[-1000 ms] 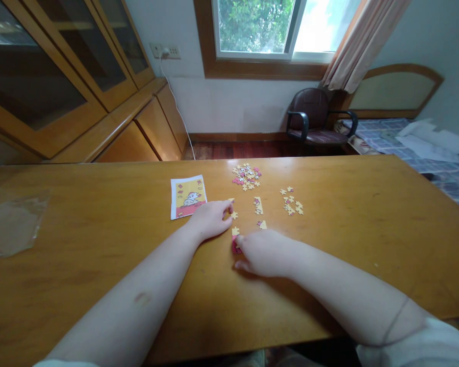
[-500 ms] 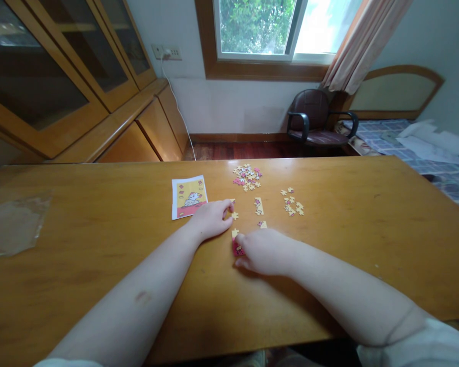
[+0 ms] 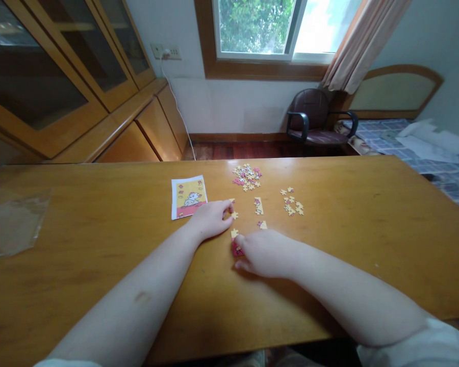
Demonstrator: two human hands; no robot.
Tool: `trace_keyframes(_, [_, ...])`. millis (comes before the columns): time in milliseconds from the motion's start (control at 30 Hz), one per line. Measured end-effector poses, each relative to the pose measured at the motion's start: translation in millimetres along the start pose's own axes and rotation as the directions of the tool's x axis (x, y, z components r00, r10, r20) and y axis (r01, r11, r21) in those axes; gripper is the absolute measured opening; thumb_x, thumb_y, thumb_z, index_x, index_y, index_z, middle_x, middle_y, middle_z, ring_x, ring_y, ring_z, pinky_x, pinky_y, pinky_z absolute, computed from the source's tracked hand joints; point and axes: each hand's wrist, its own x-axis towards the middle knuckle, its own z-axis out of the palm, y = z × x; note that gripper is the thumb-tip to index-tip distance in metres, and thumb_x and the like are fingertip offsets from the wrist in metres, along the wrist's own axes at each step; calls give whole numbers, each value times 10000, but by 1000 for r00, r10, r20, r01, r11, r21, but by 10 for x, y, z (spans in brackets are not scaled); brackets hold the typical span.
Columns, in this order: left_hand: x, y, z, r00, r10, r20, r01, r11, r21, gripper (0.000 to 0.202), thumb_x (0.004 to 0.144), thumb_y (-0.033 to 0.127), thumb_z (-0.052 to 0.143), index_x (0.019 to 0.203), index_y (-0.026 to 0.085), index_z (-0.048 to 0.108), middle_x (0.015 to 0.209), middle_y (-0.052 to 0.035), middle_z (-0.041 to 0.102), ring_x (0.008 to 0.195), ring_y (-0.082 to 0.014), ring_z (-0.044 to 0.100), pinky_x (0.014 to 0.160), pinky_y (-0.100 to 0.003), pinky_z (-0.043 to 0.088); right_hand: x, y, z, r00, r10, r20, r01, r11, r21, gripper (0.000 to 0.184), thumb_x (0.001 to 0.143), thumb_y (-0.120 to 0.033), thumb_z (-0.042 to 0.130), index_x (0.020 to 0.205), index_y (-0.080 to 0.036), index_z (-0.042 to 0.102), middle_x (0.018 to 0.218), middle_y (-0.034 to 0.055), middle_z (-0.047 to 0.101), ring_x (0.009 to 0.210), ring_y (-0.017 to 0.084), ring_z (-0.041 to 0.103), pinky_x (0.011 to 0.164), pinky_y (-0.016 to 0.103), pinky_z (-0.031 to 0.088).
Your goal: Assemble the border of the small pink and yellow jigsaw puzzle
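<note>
- My right hand point(image 3: 265, 252) is low over the joined pink-and-yellow pieces point(image 3: 236, 250), its fingertips at their right edge; I cannot tell whether it grips them or only touches them
- These joined pieces lie flat on the wooden table point(image 3: 340, 239), nearer me than the other pieces
- My left hand point(image 3: 213, 220) rests loosely curled, with a small gap between thumb and forefinger, just beside a yellow piece point(image 3: 234, 216)
- Between my hands and the loose pile point(image 3: 247, 177) lies an upright yellow strip point(image 3: 259, 206), with a small corner section point(image 3: 263, 225) just above my right knuckles
- A scattered group point(image 3: 291, 199) lies farther right
- The picture sheet point(image 3: 188, 196) lies partly behind my left hand
</note>
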Motion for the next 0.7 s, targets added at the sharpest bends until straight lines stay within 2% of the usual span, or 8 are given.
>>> trace_keyframes(233, [-6,-4,5,1000,-8,-16,8,999,-34,130,772,282,515,876,230,574,695,18,593,634,-157,546,554,-267,324,-46,-24,-8,1000,22,16,-21,1000,-11,355,829,-431,530,1027,-150,620,897,138,713,817,293,691,670,351,517])
trace_keyframes(400, [13,-41,13,993,-79,-88,71,993,-93,155,819,278,459,899,223,579,706,7,607,660,-168,556,568,-268,340,-78,120,-111,986,168,-11,-168,984,-63,313,870,-349,458,1014,-136,636,895,152,710,827,290,686,674,354,508])
trace_keyframes(467, [21,-52,11,987,-104,-125,92,991,-100,169,835,278,441,906,222,585,733,-2,620,679,-173,563,577,-271,348,-54,291,-188,960,280,-28,-281,957,-74,321,885,-325,424,1012,-134,649,898,161,707,834,280,682,674,341,498])
trace_keyframes(533, [25,-59,6,981,-127,-144,113,988,-103,185,845,275,431,916,221,593,757,-11,630,692,-176,568,579,-273,354,-19,517,-270,905,422,-50,-425,901,-93,322,881,-262,408,1016,-121,664,950,180,699,866,274,674,685,331,484])
trace_keyframes(633, [27,-62,-4,977,-148,-154,133,986,-104,210,848,265,425,939,215,608,766,-20,639,702,-180,577,580,-277,365,7,889,-384,845,533,-54,-535,840,-84,333,873,-230,410,980,-94,695,952,190,695,860,258,662,685,308,463])
trace_keyframes(700, [25,-61,-8,975,-152,-163,136,985,-103,226,851,264,420,950,210,616,763,-23,642,708,-183,581,585,-279,369,-12,1117,-443,782,623,-14,-623,779,-76,309,853,-222,443,918,-101,720,905,182,698,815,250,656,663,303,452])
